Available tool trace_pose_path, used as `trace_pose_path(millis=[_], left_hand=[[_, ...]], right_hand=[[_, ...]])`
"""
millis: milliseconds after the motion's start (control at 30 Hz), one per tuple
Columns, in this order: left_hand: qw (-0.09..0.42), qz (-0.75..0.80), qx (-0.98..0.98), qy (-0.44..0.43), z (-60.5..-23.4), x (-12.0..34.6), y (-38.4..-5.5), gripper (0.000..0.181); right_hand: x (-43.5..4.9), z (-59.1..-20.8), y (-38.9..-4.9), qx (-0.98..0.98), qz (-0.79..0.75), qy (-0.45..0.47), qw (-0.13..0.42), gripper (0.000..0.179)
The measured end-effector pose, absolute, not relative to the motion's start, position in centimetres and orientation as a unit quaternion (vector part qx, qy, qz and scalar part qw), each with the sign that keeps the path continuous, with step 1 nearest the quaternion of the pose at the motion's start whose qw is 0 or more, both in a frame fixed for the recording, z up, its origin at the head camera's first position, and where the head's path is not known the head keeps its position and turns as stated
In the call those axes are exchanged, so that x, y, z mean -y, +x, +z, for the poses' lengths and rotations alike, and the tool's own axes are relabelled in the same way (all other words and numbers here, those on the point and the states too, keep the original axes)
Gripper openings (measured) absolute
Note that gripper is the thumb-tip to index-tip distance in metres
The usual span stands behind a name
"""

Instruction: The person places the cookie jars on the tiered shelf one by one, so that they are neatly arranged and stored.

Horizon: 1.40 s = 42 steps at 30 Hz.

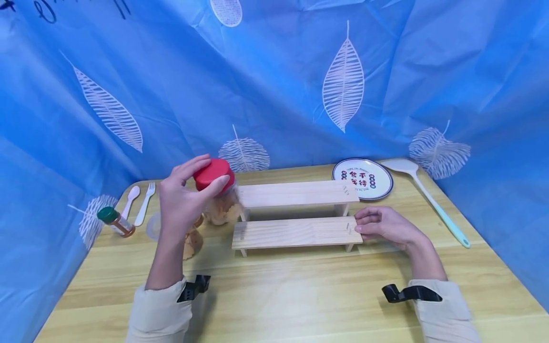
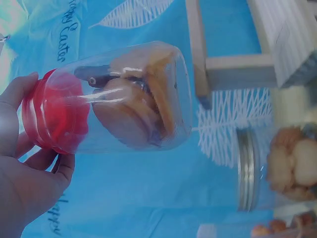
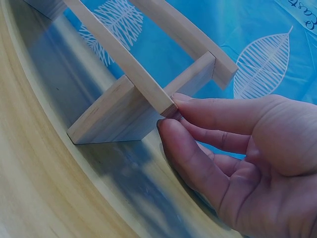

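Note:
My left hand [image 1: 181, 202] grips a clear jar by its red lid [image 1: 214, 174], thumb on one side and fingers on the other. Brown, cookie-like pieces show inside the jar [image 2: 133, 99], which is raised beside the left end of a two-step wooden rack [image 1: 296, 233]. At the rack's other end, my right hand [image 1: 388, 226] pinches the edge of the lower board [image 3: 133, 69] between thumb and fingers. Below the left hand, partly hidden by the forearm, stands another clear jar [image 1: 193, 244] with light brown contents; the left wrist view shows a metal-lidded jar [image 2: 292, 163] of round pieces.
A green-capped spice bottle [image 1: 116, 222], a pink spoon [image 1: 130, 200] and a white fork [image 1: 146, 202] lie at the left. Behind the rack's right end is a white plate [image 1: 363, 180], beside a long-handled spatula [image 1: 433, 200]. Blue leaf-printed cloth [image 1: 283, 95] surrounds the table.

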State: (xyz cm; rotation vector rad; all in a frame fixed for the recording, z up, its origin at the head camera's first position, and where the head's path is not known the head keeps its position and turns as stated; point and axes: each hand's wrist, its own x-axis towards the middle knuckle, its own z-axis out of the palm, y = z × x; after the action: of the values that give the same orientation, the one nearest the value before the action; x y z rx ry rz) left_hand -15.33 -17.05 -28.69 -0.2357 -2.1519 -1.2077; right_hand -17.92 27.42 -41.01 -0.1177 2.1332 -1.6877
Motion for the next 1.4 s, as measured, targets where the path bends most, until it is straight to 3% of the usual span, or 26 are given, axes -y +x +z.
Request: trace_pose_path(millis=[533, 1400], left_hand=[[0.266, -0.608, 0.743, -0.092, -30.3, 13.9, -17.5, 0.058], [0.272, -0.562, 0.766, -0.152, -30.6, 9.3, -20.2, 0.061]], right_hand=[[-27.3, -41.1, -17.7, -0.76, -0.613, -0.049, 0.213, 0.055], [-27.3, -41.0, -17.8, -0.768, -0.604, -0.05, 0.207, 0.053]])
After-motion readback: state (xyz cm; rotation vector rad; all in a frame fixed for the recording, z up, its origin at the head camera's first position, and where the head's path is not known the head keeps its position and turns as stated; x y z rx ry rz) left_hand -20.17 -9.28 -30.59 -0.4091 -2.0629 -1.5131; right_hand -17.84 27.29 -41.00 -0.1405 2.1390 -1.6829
